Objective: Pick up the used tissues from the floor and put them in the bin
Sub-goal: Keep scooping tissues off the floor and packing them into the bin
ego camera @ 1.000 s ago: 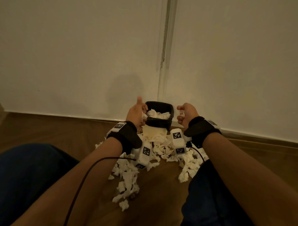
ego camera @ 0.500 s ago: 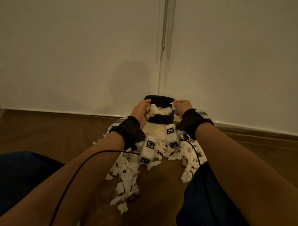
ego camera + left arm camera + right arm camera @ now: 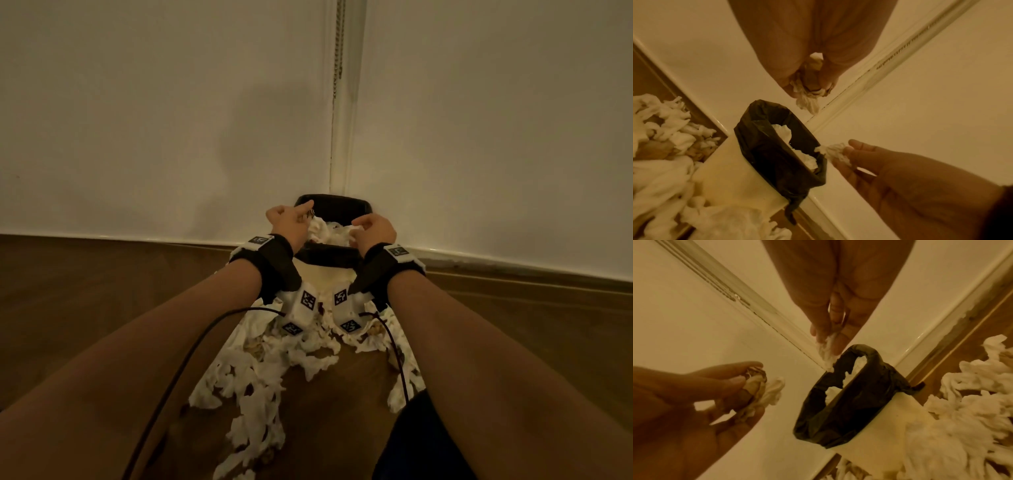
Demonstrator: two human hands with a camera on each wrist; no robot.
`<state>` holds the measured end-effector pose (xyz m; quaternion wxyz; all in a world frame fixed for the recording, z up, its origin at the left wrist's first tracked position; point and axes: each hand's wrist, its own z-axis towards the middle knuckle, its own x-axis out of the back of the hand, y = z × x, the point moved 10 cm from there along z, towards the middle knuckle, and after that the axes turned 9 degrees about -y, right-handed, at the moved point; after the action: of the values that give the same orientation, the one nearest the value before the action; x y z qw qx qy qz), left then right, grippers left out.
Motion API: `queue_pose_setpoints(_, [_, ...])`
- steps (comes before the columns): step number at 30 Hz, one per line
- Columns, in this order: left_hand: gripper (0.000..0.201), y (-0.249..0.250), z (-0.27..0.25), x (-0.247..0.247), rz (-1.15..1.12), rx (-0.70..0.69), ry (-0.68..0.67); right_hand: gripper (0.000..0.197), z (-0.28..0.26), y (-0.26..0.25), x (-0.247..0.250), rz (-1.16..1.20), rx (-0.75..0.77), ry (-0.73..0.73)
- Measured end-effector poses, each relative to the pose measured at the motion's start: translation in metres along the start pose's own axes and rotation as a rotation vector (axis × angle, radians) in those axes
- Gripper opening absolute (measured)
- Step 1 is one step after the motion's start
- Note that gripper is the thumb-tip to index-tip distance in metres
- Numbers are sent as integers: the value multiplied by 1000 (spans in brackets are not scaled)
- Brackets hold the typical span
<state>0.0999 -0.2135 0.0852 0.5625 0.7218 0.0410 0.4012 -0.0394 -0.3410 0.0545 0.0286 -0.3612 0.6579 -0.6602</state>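
White crumpled tissue, two wads, one per hand. Left hand (image 3: 287,222), lately beside the bin (image 3: 334,255), now over its left rim, fingertips pinching a stained wad (image 3: 807,99). Right hand (image 3: 373,229), a moment ago apart on the right, now over the right rim, thumb and fingers lightly pinching a smaller wad (image 3: 835,152), the other fingers loosely spread. Both loads have come above the opening; judged ready for release. Bin: cream body, black liner (image 3: 840,410), standing on the floor (image 3: 102,291) at the wall corner, already holding several tissues (image 3: 797,146). Tissues on floor (image 3: 253,387): a large heap in front of the bin; task far from finished. Hidden: bin depth, liner interior, heap parts under wrists and cameras. Brown marks on wads indistinct.
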Motion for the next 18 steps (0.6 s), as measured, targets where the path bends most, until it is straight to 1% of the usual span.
queue_pose_setpoints(2, [40,-2,11,-3,7,-66,36,15,11,5,-1,-49,0,27])
queue_pose_setpoints(5, [44,-7,25,-15,85,-133,25,21,32,13,-3,-156,-11,21])
queue_pose_setpoints(8, [47,-10,36,-23,157,-188,12,27,48,21,-18,-286,-26,-73])
queue_pose_setpoints(9, [47,-11,39,-25,200,-208,15,30,50,20,-23,-376,-16,-94])
queue_pose_setpoints(11, [43,-12,43,-31,293,-239,6,35,53,16,-38,-521,45,-151])
queue_pose_setpoints(12, [38,-13,45,-36,331,-250,-6,36,53,15,-44,-559,70,-170])
queue_pose_setpoints(15, [28,-18,52,-48,437,-263,-54,29,51,8,-63,-672,144,-229])
queue_pose_setpoints(18, [29,-26,61,-57,525,-229,-124,28,50,3,-69,-773,162,-217])
